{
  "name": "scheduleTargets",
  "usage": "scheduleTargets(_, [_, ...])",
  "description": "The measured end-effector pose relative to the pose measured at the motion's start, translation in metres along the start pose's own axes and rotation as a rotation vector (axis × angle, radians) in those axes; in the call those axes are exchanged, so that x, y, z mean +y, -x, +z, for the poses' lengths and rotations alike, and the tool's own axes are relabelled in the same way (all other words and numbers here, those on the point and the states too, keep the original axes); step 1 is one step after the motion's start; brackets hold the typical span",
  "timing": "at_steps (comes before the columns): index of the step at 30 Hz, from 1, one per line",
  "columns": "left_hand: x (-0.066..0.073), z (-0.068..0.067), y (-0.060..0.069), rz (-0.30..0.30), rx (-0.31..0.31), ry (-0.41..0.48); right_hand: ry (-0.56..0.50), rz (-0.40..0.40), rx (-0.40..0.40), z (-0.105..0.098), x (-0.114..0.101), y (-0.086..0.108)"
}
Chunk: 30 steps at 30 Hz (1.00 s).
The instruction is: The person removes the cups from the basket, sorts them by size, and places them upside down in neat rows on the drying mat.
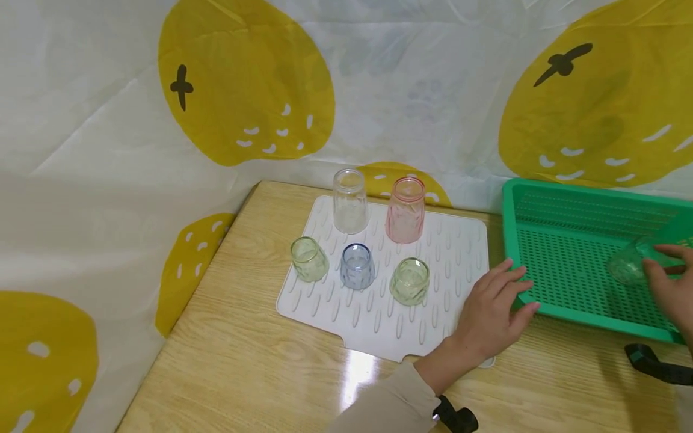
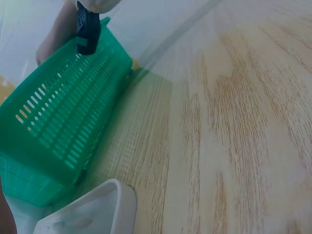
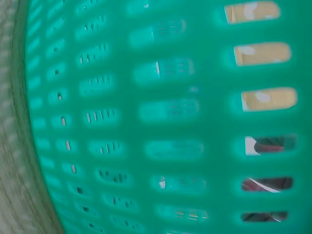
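Inside the green plastic basket [image 1: 574,319], at the right of the head view, my right hand [image 1: 674,288] grips a tilted see-through glass [image 1: 627,266] between thumb and fingers. My left hand [image 1: 495,310] rests its loosely spread fingers at the basket's near left corner. On the white ridged mat [image 1: 379,328] stand a tall clear glass [image 1: 350,210], a tall pink glass [image 1: 405,219], a short blue glass [image 1: 357,273] and two short green glasses, one at the left [image 1: 310,264] and another green glass [image 1: 409,287] nearer my left hand. The slotted basket wall [image 3: 122,131] fills the right wrist view.
Mat and basket stand side by side on a wooden table [image 1: 233,337]. A white cloth [image 1: 411,78] with yellow fruit prints hangs behind and to the left. In the left wrist view, the mat's raised corner [image 2: 126,204] lies close to the basket.
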<state>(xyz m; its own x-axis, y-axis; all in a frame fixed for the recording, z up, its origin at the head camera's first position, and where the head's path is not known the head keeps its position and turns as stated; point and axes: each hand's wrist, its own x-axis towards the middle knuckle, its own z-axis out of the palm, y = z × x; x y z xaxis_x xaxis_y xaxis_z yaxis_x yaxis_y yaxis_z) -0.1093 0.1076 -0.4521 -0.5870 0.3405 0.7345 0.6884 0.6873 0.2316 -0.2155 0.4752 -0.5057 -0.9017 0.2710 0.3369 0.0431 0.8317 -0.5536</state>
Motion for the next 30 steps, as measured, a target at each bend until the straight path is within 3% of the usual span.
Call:
scheduleTargets(9, [-0.003,0.0,0.001,0.014,0.007,-0.002,0.014,-0.106,-0.06,-0.003,-0.013,0.001])
scheduleTargets(18, [-0.001,0.0,0.002,0.0,-0.02,0.03,-0.045,-0.092,-0.044,0.006,-0.004,0.004])
scheduleTargets(23, [0.0,-0.001,0.002,-0.02,-0.055,0.008,-0.005,-0.072,-0.109,0.0,-0.013,0.006])
scheduleTargets(30, [0.0,-0.001,0.002,-0.029,-0.067,0.003,0.036,-0.082,-0.117,0.001,-0.007,0.003])
